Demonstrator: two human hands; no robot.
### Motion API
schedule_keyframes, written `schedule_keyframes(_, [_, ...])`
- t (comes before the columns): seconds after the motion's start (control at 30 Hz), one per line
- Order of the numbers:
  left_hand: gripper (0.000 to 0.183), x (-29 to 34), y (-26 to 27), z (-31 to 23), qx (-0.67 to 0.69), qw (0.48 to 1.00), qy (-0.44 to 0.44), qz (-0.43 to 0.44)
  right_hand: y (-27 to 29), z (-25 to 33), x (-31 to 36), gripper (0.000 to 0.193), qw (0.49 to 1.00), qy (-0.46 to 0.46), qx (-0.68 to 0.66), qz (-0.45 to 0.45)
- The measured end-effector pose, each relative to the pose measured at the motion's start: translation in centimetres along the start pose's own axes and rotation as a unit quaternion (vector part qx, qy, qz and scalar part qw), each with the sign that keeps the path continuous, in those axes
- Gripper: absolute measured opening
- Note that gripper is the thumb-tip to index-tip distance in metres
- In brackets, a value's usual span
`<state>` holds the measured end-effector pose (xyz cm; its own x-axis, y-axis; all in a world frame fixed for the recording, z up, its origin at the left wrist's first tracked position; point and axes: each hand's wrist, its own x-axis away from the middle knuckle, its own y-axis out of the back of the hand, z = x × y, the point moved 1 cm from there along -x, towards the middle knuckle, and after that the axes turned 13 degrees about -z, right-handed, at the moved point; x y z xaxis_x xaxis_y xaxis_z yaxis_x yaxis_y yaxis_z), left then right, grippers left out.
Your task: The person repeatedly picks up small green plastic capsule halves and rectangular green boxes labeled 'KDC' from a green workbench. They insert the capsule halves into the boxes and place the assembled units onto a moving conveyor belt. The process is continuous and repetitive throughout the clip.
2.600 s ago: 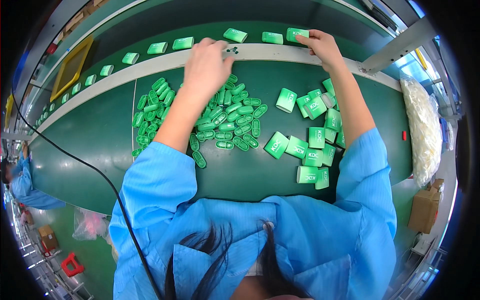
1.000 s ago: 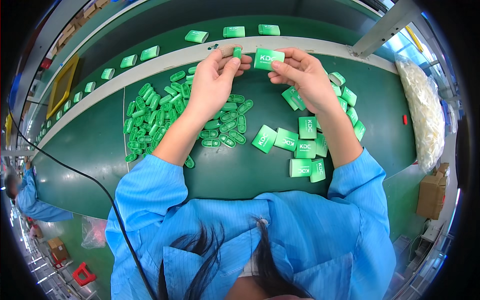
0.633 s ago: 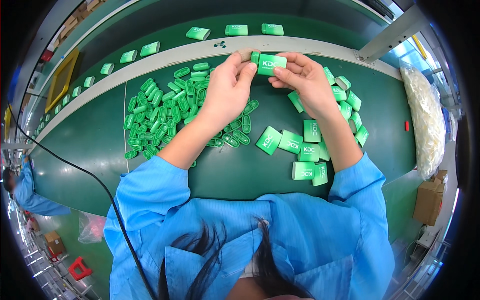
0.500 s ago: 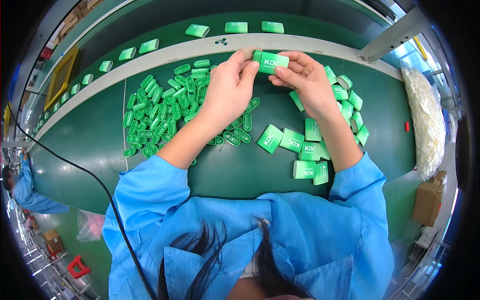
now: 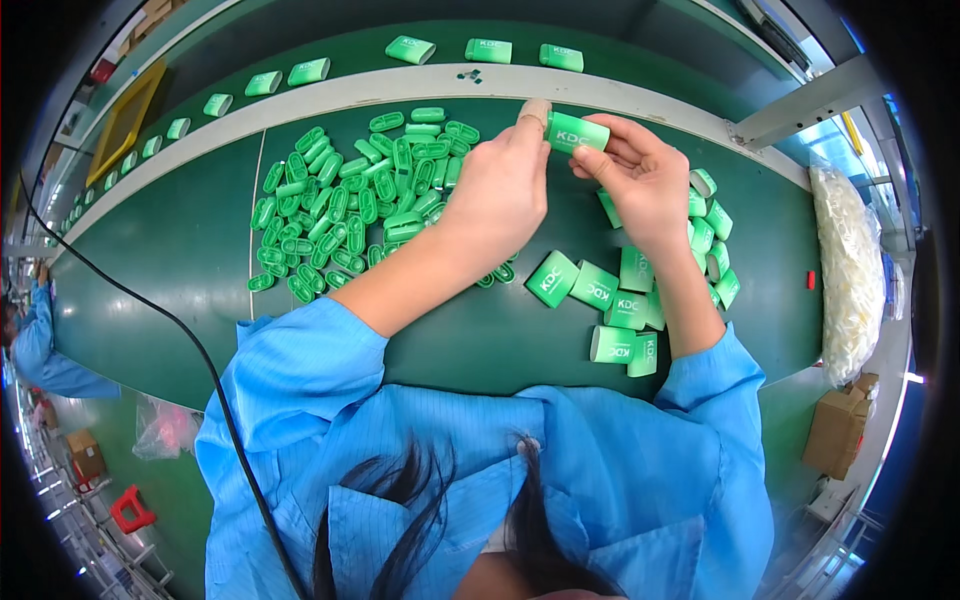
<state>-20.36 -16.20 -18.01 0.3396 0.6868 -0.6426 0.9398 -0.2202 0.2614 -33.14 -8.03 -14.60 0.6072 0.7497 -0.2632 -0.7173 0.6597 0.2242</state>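
Observation:
A small green plastic case with white lettering [image 5: 578, 132] is held up over the far part of the bench. My right hand [image 5: 643, 182] pinches its right side between thumb and fingers. At its left end, my closed left hand [image 5: 502, 185] presses with a finger that has a tan covering on it; that end is partly hidden. Many loose green oval end caps [image 5: 335, 205] lie heaped left of my left hand. Below and beside my right forearm are several similar green cases [image 5: 597, 285], some overlapping.
Beyond a pale rail [image 5: 400, 88], several green cases [image 5: 488, 50] stand in a spaced row on a green belt. A clear bag of whitish pieces [image 5: 850, 270] lies at the right edge, near a small red piece [image 5: 811, 280]. A black cable [image 5: 150, 322] crosses the left side.
Both hands and the held case appear farther right in the picture, though the whole view has shifted slightly too. My left hand has turned, its covered finger now pressing at the case's left end.

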Motion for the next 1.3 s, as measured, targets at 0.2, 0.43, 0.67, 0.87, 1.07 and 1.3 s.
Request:
schedule_keyframes(0.2, [0.047,-0.2,0.3,0.2,0.055,0.995,0.072,0.03,-0.6,0.1,-0.7,0.031,1.0,-0.015,-0.003,-0.005])
schedule_keyframes(0.43, [0.032,-5.5,4.5,6.1,-0.209,0.975,-0.025,0.075,2.4,-4.2,-13.0,0.039,0.992,-0.102,0.052,-0.058])
schedule_keyframes(0.67, [0.016,-6.7,5.9,7.8,-0.297,0.932,0.052,0.199,5.0,-6.4,-15.0,0.043,0.956,-0.035,0.27,-0.104])
schedule_keyframes(0.87, [0.015,-7.1,5.3,6.7,-0.357,0.901,0.012,0.246,6.8,2.6,-5.5,0.047,0.894,0.083,0.366,0.246])
schedule_keyframes(1.07, [0.023,-5.9,3.7,5.1,-0.225,0.964,-0.022,0.138,6.4,1.8,-1.5,0.042,0.865,0.123,0.453,0.179])
schedule_keyframes(1.3, [0.033,-3.9,0.8,3.3,0.269,0.903,0.297,0.155,2.1,0.7,-2.7,0.025,0.98,-0.006,0.156,0.124])
